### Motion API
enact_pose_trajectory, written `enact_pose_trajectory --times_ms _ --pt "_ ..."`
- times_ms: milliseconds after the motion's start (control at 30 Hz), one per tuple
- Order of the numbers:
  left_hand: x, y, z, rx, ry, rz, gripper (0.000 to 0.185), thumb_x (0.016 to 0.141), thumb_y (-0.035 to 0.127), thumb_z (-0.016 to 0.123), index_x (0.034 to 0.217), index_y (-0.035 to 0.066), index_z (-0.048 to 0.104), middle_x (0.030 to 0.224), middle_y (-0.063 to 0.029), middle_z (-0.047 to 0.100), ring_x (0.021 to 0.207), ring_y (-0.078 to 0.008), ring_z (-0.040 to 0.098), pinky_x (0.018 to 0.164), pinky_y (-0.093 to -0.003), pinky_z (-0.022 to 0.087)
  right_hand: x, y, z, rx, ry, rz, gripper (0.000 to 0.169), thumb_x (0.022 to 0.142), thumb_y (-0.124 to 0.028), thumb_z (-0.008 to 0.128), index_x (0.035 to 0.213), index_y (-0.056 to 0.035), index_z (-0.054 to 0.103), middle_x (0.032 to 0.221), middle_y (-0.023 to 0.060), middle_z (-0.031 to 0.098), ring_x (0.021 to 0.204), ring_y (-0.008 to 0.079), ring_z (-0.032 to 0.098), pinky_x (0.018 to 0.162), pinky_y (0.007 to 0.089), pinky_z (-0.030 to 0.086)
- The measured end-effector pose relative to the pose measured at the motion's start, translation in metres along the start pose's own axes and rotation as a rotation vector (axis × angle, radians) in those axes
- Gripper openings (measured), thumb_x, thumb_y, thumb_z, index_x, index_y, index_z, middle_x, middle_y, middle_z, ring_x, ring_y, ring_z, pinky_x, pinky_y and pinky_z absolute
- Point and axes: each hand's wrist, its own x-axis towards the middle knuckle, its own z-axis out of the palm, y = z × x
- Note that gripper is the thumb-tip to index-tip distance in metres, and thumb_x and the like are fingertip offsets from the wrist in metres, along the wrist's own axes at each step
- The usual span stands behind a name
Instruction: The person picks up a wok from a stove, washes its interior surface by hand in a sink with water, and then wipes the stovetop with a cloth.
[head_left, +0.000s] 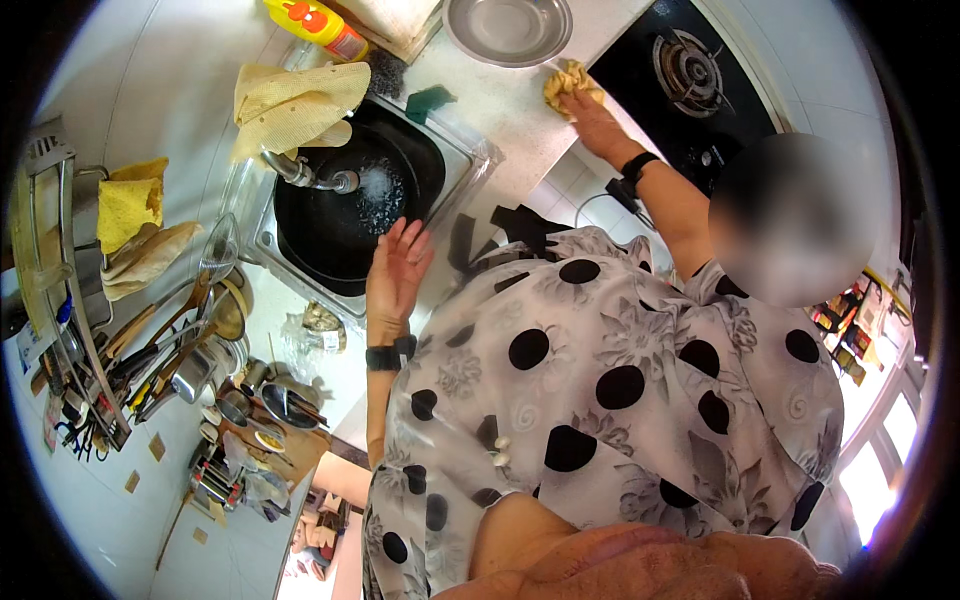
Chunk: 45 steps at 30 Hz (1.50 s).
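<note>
My right hand (598, 129) presses a crumpled yellow cloth (571, 84) onto the pale countertop (504, 96), between a metal basin and the gas hob. At the near rim of the sink, my left hand (401, 266) is held palm up with its fingers a little apart and nothing in it. Water runs from the metal faucet (330, 181) into the dark sink bowl (315, 232). A yellow mesh cloth (296, 105) drapes over the faucet's upper part. Beyond the sink's far corner lies a green scouring pad (430, 103).
The metal basin (510, 30) stands at the counter's back, near the black gas hob (637, 67). A yellow bottle (319, 28) is behind the sink. Utensils hang on a wall rack (79, 292) at left. A plastic bag (300, 349) lies beside the sink. A blurred patch hides part of the right side.
</note>
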Motion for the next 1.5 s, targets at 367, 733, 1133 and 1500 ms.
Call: enact_pose_trajectory --times_ms 367,733,1133,1500 --pt "-0.006 -0.014 -0.016 -0.033 0.025 -0.046 0.048 0.101 0.040 0.047 0.136 0.007 0.047 0.137 -0.0140 0.051 0.125 -0.0267 0.048 0.106 -0.0423 0.038 0.037 0.120 -0.042 -0.208 0.131 0.327 0.031 0.092 -0.010 0.046 0.120 -0.0058 0.058 0.125 0.0217 0.054 0.114 0.0399 0.054 0.098 0.0435 0.046" --pt "-0.001 -0.012 -0.001 0.012 0.082 -0.034 0.044 0.102 0.041 0.045 0.131 0.008 0.051 0.133 -0.0117 0.054 0.121 -0.0239 0.052 0.104 -0.0395 0.042 -0.058 0.057 -0.030 -0.097 -0.149 0.560 0.060 0.093 -0.027 0.056 0.144 -0.0045 0.033 0.143 0.0222 0.034 0.132 0.0418 0.039 0.106 0.0446 0.040" --pt "0.008 -0.004 0.006 0.105 0.095 -0.075 0.044 0.101 0.041 0.045 0.131 0.008 0.052 0.133 -0.0112 0.055 0.120 -0.0230 0.052 0.104 -0.0401 0.041 0.020 0.138 -0.022 -0.330 -0.021 0.335 0.042 0.098 -0.024 0.047 0.131 0.0018 0.049 0.135 0.0182 0.049 0.126 0.0359 0.045 0.104 0.0417 0.041" --pt "0.016 0.007 0.013 0.158 0.033 -0.074 0.041 0.102 0.037 0.044 0.129 0.006 0.051 0.133 -0.0127 0.053 0.123 -0.0249 0.050 0.105 -0.0414 0.040 -0.173 0.141 -0.045 -0.050 0.031 0.830 0.034 0.086 -0.017 0.054 0.119 -0.0074 0.056 0.114 0.0230 0.062 0.113 0.0374 0.055 0.096 0.0447 0.046"
